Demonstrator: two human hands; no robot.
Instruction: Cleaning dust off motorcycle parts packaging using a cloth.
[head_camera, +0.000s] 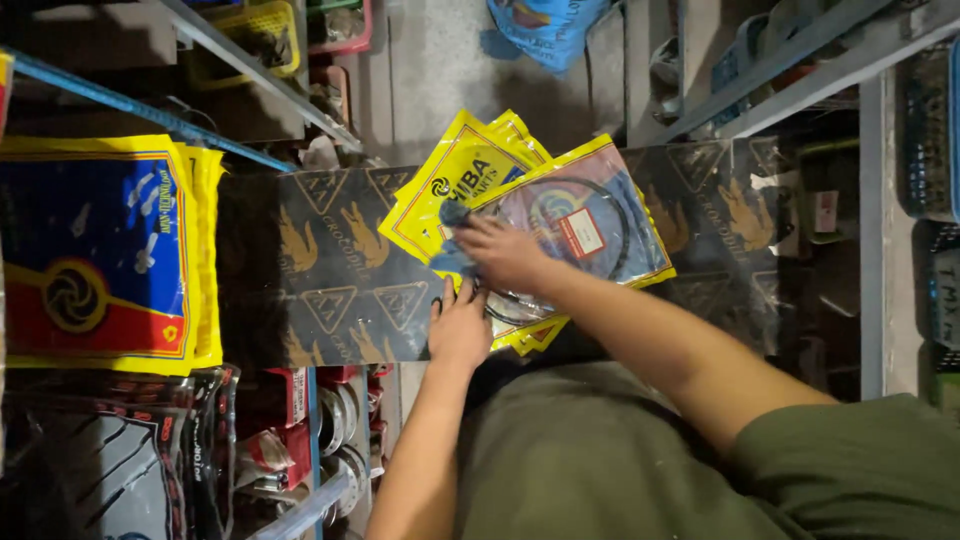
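Far left there's a stack of yellow-edged packs (100, 250) with blue and red print, sitting on a shelf. They're well apart from the hands, and nothing suggests they're part of the work right now.

Moving in, a dark board (330, 270) with a gold bird pattern runs across the middle and serves as the work surface. The left hand (460, 325) lies flat on it, fingers together and stretched out. It grips nothing, just presses down at the lower edge of the packets (530, 195) to keep them steady.

Next, the packets themselves: about 3 yellow-bordered plastic bags fanned out on the board. The top 1 is clear-fronted, with a coiled black cable (620, 225) and a small white label inside. It looks glossy and a bit crinkled.

The right hand (505, 250) rests on that top packet, fingers curled loosely around a blue cloth (452, 240) pressed against the plastic. Looks like wiping in progress. My guess is it's partway through: the top bag is being wiped now, and the ones beneath haven't been reached. Can't tell how clean the surface is.

Right side is shelf frames (800, 60) and crates, too dim to make out.
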